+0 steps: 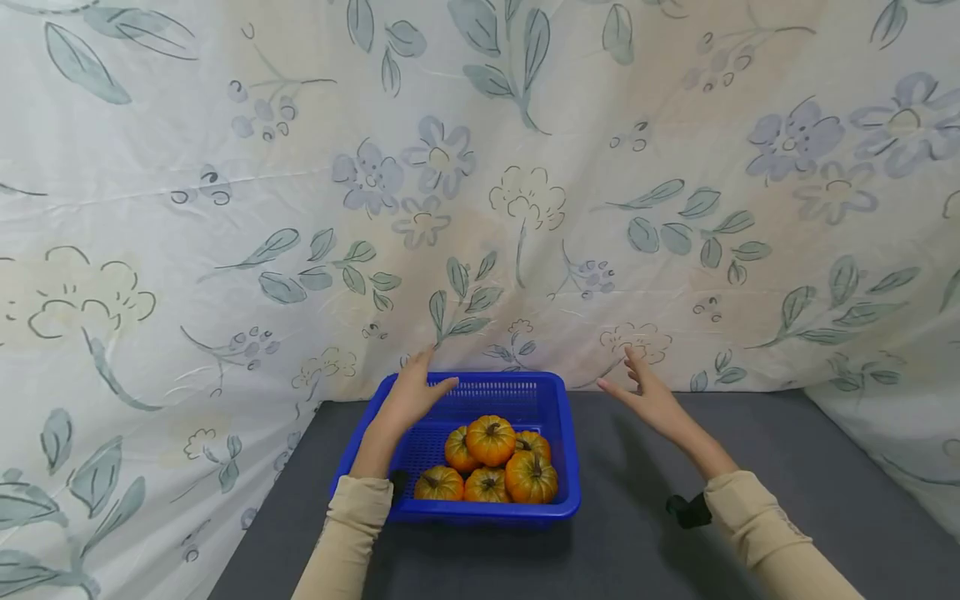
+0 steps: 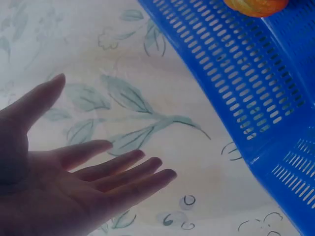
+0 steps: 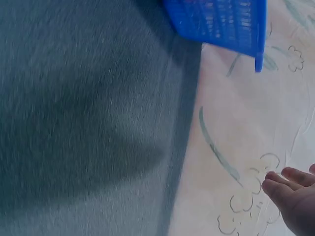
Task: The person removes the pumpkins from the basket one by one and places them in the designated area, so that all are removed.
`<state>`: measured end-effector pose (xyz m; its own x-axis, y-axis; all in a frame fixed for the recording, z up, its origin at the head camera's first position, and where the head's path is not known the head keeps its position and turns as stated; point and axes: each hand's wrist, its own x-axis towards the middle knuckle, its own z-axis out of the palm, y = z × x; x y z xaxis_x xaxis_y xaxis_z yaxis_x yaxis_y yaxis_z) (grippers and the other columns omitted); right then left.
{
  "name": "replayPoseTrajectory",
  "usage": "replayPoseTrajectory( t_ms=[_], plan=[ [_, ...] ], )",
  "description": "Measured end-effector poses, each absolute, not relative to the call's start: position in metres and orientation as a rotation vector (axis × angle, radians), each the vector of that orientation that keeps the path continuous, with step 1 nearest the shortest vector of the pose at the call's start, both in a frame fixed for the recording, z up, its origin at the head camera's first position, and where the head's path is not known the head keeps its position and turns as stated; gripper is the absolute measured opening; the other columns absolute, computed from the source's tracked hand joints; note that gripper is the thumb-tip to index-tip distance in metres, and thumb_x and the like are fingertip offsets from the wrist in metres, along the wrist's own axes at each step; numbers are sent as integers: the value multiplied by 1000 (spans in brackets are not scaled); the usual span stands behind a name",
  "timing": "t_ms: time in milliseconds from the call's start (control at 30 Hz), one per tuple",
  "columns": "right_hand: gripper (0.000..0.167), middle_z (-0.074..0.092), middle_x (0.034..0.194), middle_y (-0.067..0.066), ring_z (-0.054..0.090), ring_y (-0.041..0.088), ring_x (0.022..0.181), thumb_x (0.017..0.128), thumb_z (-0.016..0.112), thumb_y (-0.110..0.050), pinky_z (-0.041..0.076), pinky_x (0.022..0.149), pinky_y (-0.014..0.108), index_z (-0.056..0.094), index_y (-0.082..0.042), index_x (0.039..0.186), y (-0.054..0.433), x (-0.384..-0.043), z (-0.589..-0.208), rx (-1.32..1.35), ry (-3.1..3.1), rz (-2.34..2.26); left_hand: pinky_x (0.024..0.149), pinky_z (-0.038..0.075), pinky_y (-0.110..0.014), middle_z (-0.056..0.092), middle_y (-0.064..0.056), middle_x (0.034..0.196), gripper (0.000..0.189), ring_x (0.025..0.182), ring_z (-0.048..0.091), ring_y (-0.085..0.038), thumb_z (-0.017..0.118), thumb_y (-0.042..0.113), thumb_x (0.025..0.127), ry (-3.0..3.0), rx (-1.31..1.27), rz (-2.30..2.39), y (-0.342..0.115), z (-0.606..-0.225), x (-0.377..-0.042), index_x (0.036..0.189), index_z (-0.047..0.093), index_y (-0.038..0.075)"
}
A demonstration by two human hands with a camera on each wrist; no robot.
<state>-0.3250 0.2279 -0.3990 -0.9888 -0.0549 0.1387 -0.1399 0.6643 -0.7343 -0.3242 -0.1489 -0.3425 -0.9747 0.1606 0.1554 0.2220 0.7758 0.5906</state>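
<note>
Several small orange pumpkins (image 1: 491,440) lie heaped toward the near right of a blue plastic basket (image 1: 567,442) with slotted walls. My left hand (image 1: 408,398) hovers over the basket's left side, fingers extended and thumb apart, holding nothing. In the left wrist view that hand (image 2: 93,182) shows its palm, away from the basket rim (image 2: 206,93). To the right of the basket, my right hand (image 1: 651,404) hangs above the table with fingers loosely spread, touching nothing. Only part of it (image 3: 293,196) shows in the right wrist view, well apart from the basket (image 3: 221,24).
The basket stands on a dark grey table (image 1: 615,533) near its back edge. Behind it and along both sides hangs a pale cloth (image 1: 480,183) printed with flowers and leaves. A dark strap piece (image 1: 688,511) sits at the right wrist.
</note>
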Motion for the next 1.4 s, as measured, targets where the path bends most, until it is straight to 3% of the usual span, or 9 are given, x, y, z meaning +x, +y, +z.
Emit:
replayPoseTrajectory(
  t_ms=[267, 700, 967, 1400],
  plan=[
    [97, 19, 159, 28, 25, 51, 143, 92, 58, -55, 31, 107, 66, 2, -12, 158, 219, -321, -398, 185, -2708, 1409, 113, 29, -58, 29, -24, 157, 74, 145, 26, -43, 62, 30, 95, -2842, -237, -1109, -159, -338, -319, 153, 27, 0],
    [95, 20, 160, 24, 27, 47, 144, 91, 62, -50, 34, 108, 62, 6, -13, 158, 202, -314, -397, 269, -2679, 1520, 107, 38, -57, 41, -29, 148, 57, 137, 39, -45, 58, 17, 96, -2800, -189, -1118, -180, -340, -306, 145, 39, -6],
    [91, 25, 158, 24, 31, 45, 143, 91, 64, -47, 36, 107, 61, 12, -13, 158, 188, -310, -393, 362, -2655, 1539, 104, 41, -57, 44, -30, 144, 54, 134, 43, -47, 55, 15, 96, -2797, -127, -1089, -188, -343, -296, 143, 41, -7],
    [91, 26, 159, 21, 31, 43, 144, 90, 66, -45, 37, 108, 57, 13, -12, 157, 167, -306, -396, 414, -2665, 1599, 94, 48, -57, 57, -30, 131, 44, 119, 57, -47, 60, 17, 94, -2767, 22, -986, -214, -352, -278, 131, 57, -5]
  ],
)
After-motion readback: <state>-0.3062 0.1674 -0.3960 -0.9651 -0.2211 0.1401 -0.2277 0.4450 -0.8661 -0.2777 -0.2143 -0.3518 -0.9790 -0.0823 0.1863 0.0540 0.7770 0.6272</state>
